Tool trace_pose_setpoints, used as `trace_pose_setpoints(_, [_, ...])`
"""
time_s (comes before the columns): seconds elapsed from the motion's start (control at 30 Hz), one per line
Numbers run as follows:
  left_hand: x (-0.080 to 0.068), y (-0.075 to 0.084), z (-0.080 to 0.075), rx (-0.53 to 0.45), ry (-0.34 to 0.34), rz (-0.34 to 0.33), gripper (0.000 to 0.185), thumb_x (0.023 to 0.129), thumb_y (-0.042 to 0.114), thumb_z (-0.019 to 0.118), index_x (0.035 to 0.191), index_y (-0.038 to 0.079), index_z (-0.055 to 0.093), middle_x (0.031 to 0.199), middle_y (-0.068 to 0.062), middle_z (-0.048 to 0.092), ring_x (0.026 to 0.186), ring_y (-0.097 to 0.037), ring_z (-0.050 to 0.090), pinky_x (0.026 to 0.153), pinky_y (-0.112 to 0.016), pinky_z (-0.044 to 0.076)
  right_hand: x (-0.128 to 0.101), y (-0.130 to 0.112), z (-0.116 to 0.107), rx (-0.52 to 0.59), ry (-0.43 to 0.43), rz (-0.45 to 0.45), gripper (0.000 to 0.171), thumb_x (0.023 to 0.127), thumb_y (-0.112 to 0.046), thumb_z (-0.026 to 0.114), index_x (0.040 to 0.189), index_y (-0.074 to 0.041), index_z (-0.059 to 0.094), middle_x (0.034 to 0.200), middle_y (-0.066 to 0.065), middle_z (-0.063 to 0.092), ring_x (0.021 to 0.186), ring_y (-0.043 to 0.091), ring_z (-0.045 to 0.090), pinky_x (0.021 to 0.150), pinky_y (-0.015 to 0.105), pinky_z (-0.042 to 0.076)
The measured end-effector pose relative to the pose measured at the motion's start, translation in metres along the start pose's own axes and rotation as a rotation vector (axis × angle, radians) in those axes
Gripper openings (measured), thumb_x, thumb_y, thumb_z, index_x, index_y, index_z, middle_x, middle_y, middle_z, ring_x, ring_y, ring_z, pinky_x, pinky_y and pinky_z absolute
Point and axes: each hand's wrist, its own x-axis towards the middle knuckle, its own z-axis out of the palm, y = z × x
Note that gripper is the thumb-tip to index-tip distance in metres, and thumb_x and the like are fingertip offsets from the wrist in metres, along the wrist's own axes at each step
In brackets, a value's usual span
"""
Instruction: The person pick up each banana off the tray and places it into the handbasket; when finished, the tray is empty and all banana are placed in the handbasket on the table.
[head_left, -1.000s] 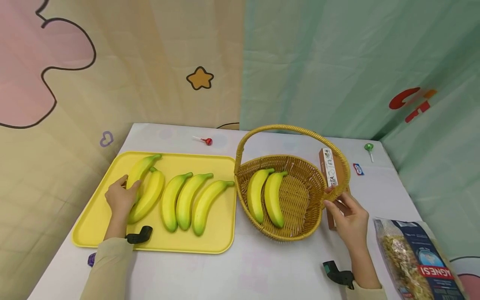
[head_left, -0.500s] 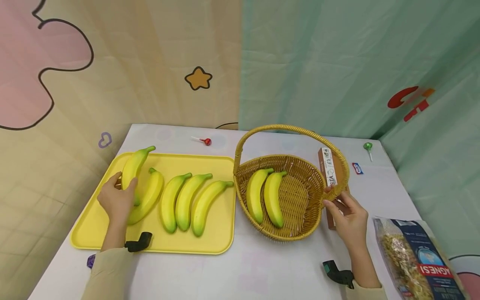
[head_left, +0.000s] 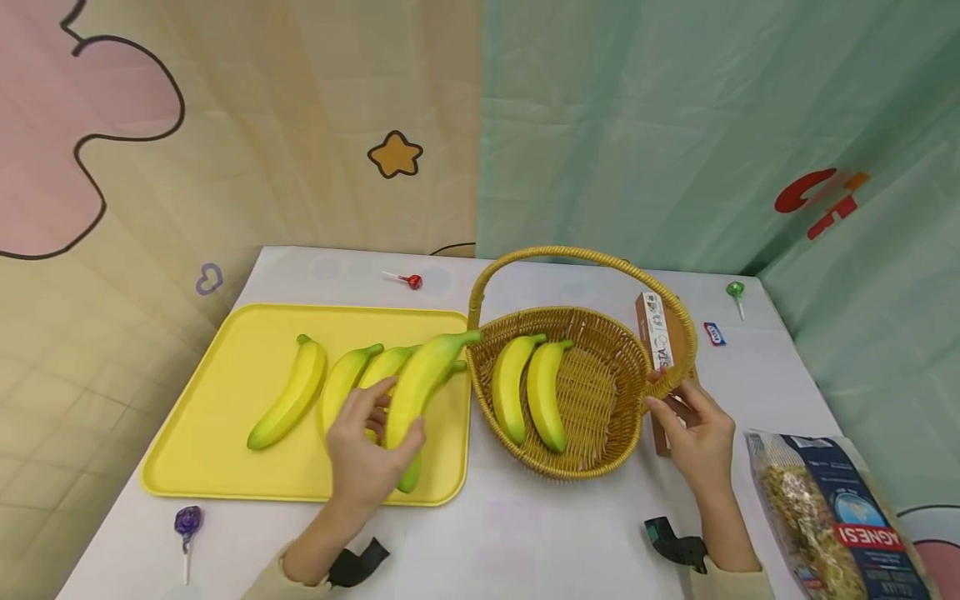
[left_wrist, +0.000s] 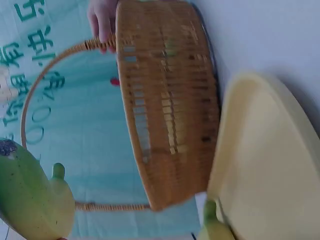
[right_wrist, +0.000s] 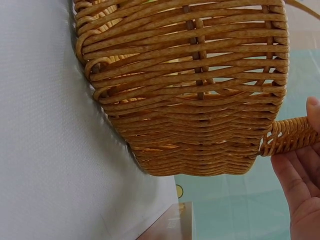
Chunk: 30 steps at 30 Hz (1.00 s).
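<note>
My left hand (head_left: 367,454) grips a yellow banana (head_left: 417,385) with green ends, held above the right part of the yellow tray (head_left: 202,425). Beneath and behind it lie several more bananas, partly covered by the hand and the held one; a separate banana (head_left: 291,396) rests further left on the tray. To the right stands a wicker basket (head_left: 592,400) with two bananas (head_left: 510,387) side by side in its left half. My right hand (head_left: 701,433) pinches the base of the basket's handle (right_wrist: 295,135), also visible in the right wrist view.
Behind the basket's right side lies a brown pasta box (head_left: 660,333). A bag of pasta (head_left: 832,512) sits at the right edge. Lollipops lie around: red (head_left: 412,282), green (head_left: 736,289) and purple (head_left: 187,521). A small blue-and-red wrapper (head_left: 714,334) is near the box.
My left hand has lifted the leftmost banana off the tray and carried it right, towards the basket. My right hand has stayed on the basket handle.
</note>
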Motion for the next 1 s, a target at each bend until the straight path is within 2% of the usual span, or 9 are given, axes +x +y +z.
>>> trace_pose_setpoints(0.1, [-0.001, 0.022, 0.030, -0.051, -0.090, 0.020, 0.047, 0.067, 0.009, 0.076, 0.112, 0.001, 0.067, 0.083, -0.008, 0.060, 0.066, -0.013, 0.056, 0.055, -0.017, 0.048, 0.001, 0.001, 0.000, -0.003, -0.001, -0.005, 0.041, 0.075, 0.020, 0.070, 0.115, 0.011, 0.065, 0.110, -0.010, 0.067, 0.100, -0.001, 0.066, 0.081, 0.012, 0.052])
trace_pose_setpoints(0.2, [0.003, 0.040, 0.063, -0.046, -0.172, 0.016, 0.047, 0.069, 0.015, 0.074, 0.113, 0.000, 0.067, 0.084, -0.007, 0.059, 0.069, -0.014, 0.056, 0.056, -0.019, 0.047, 0.001, 0.001, 0.000, -0.010, -0.002, 0.000, 0.041, 0.076, 0.019, 0.070, 0.116, 0.011, 0.065, 0.110, -0.010, 0.067, 0.100, -0.001, 0.065, 0.081, 0.012, 0.051])
trace_pose_setpoints(0.37, [0.007, 0.060, 0.116, 0.013, -0.325, -0.077, 0.049, 0.073, 0.024, 0.072, 0.115, 0.001, 0.065, 0.088, -0.007, 0.058, 0.069, -0.014, 0.051, 0.057, -0.019, 0.040, 0.001, 0.000, 0.000, -0.011, 0.006, 0.027, 0.041, 0.076, 0.018, 0.070, 0.117, 0.011, 0.065, 0.110, -0.007, 0.067, 0.098, -0.004, 0.065, 0.081, 0.011, 0.051])
trace_pose_setpoints(0.5, [0.003, 0.067, 0.148, 0.056, -0.429, -0.165, 0.052, 0.077, 0.029, 0.071, 0.121, 0.003, 0.063, 0.092, -0.007, 0.059, 0.068, -0.011, 0.047, 0.056, -0.018, 0.037, -0.001, -0.002, 0.000, -0.006, 0.019, 0.068, 0.041, 0.077, 0.018, 0.070, 0.117, 0.010, 0.065, 0.109, -0.005, 0.067, 0.095, -0.006, 0.065, 0.079, 0.011, 0.051])
trace_pose_setpoints(0.6, [0.000, 0.067, 0.163, 0.082, -0.475, -0.202, 0.052, 0.079, 0.030, 0.071, 0.123, 0.002, 0.061, 0.094, -0.007, 0.059, 0.070, -0.010, 0.048, 0.057, -0.018, 0.037, -0.002, -0.002, 0.001, 0.004, 0.021, 0.075, 0.042, 0.077, 0.019, 0.069, 0.117, 0.011, 0.065, 0.109, -0.007, 0.066, 0.095, -0.006, 0.065, 0.078, 0.011, 0.052])
trace_pose_setpoints(0.73, [0.001, 0.066, 0.174, 0.133, -0.507, -0.221, 0.050, 0.081, 0.030, 0.071, 0.121, 0.002, 0.061, 0.095, -0.008, 0.059, 0.072, -0.013, 0.051, 0.057, -0.019, 0.038, -0.002, 0.000, 0.002, 0.008, 0.014, 0.035, 0.042, 0.076, 0.020, 0.069, 0.117, 0.012, 0.064, 0.111, -0.007, 0.066, 0.097, -0.004, 0.066, 0.079, 0.011, 0.052])
trace_pose_setpoints(1.0, [0.002, 0.067, 0.184, 0.315, -0.595, -0.194, 0.047, 0.083, 0.033, 0.071, 0.113, 0.001, 0.056, 0.089, -0.009, 0.060, 0.075, -0.019, 0.061, 0.055, -0.023, 0.043, -0.001, 0.001, 0.001, -0.003, 0.009, -0.004, 0.041, 0.075, 0.020, 0.069, 0.115, 0.013, 0.064, 0.110, -0.009, 0.066, 0.100, -0.002, 0.065, 0.080, 0.012, 0.052])
